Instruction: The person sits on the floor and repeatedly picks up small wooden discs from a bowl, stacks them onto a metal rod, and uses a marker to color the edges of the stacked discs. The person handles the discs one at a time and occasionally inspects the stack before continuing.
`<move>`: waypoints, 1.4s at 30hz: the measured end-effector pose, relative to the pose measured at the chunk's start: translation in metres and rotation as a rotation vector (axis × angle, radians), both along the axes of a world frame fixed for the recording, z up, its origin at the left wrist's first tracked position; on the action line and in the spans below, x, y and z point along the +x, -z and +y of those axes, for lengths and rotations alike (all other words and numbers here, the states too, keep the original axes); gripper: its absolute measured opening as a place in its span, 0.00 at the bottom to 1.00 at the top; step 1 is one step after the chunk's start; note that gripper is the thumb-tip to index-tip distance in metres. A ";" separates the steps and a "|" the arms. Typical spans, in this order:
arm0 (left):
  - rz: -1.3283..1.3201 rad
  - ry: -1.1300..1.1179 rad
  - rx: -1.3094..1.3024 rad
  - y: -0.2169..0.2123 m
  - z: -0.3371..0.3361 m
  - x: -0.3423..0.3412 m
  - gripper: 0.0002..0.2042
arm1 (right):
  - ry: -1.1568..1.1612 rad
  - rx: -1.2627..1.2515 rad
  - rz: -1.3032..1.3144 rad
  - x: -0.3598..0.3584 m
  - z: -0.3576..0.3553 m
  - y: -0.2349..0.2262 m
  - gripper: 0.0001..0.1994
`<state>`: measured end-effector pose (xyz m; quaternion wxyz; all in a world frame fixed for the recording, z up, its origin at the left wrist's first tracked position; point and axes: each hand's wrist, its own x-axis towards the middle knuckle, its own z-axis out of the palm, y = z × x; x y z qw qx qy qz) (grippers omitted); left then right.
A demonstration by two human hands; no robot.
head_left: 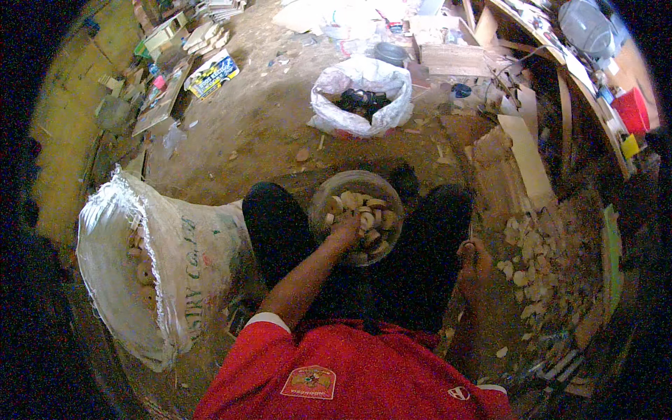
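Between my knees stands a clear round tub (320, 190) with several small, round, pale wooden pieces (379, 204) in it. My left hand (346, 229) reaches down into the tub and touches the pieces. Its fingers are mostly hidden among them, close to a piece with a ring-shaped top (367, 220). My right hand (476, 257) is beside my right knee, closed with the thumb up. A thin, dark line rises from that fist, too dim to name. To my left a big white woven sack (203, 241) lies open, with round wooden pieces (145, 273) inside.
Pale chips (535, 262) are heaped on the floor at the right, near a long board (525, 161). Ahead stands an open white sack (402, 105) with dark lumps inside. A wooden bench (560, 52) holds a red container (632, 110). Planks (164, 101) and a printed box (212, 73) lie far left.
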<state>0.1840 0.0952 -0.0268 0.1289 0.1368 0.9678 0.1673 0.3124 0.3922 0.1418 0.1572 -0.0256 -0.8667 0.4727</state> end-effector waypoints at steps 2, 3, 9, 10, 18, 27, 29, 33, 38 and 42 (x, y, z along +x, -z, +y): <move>0.022 -0.084 0.149 -0.041 0.001 0.000 0.37 | -0.008 0.056 -0.003 0.004 0.000 0.001 0.22; 0.045 -0.137 0.235 -0.067 0.002 -0.003 0.37 | -0.009 0.080 -0.004 0.007 0.000 0.001 0.22; 0.086 -0.310 1.303 -0.239 -0.002 -0.028 0.32 | -0.114 0.084 -0.189 0.020 -0.036 -0.006 0.20; 0.182 -0.294 1.258 -0.259 -0.004 -0.028 0.33 | -0.105 0.082 -0.236 0.022 -0.043 -0.010 0.19; 0.597 -0.277 1.149 -0.292 0.010 -0.015 0.36 | -0.106 0.054 -0.197 0.021 -0.058 -0.029 0.16; 0.773 -0.286 1.101 -0.283 0.012 -0.014 0.43 | -0.124 0.055 -0.275 0.026 -0.062 -0.036 0.16; 0.794 -0.284 1.117 -0.282 0.014 -0.014 0.44 | -0.124 0.055 -0.263 0.026 -0.064 -0.040 0.16; 0.756 -0.321 1.174 -0.283 0.016 -0.014 0.45 | -0.116 0.234 -0.404 0.030 -0.064 -0.046 0.16; 0.811 -0.269 1.060 -0.287 0.015 -0.012 0.44 | -0.131 0.192 -0.293 0.034 -0.062 -0.038 0.15; 0.723 -0.277 1.221 -0.287 0.014 -0.012 0.44 | -0.141 0.063 -0.240 0.035 -0.063 -0.026 0.16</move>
